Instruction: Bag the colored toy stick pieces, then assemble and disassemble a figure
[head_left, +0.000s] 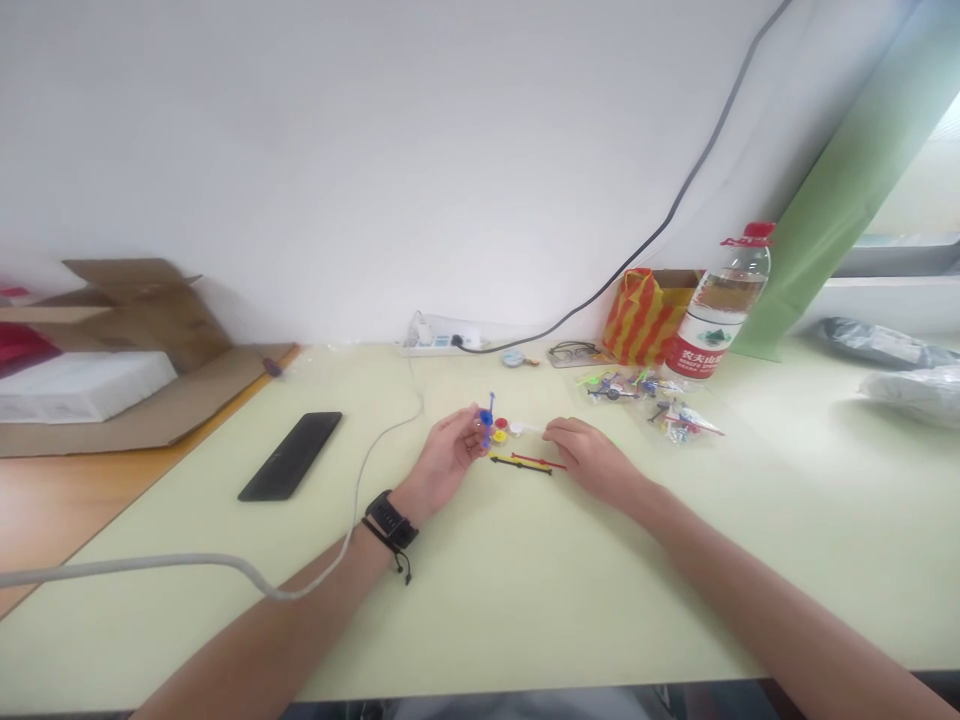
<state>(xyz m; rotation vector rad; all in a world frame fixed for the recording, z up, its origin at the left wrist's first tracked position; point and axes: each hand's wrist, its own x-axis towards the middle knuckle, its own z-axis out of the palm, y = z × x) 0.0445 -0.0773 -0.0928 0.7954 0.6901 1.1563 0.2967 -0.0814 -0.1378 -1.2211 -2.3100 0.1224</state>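
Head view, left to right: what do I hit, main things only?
Open brown cardboard box, flat black phone-like slab, left hand holding blue plastic arrow, right hand, red-capped clear plastic bottle, translucent plastic package.

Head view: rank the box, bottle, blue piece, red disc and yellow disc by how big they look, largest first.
1. Box, though cut off by the picture's edge
2. Bottle
3. Blue piece
Last: red disc and yellow disc, too alike to rank.
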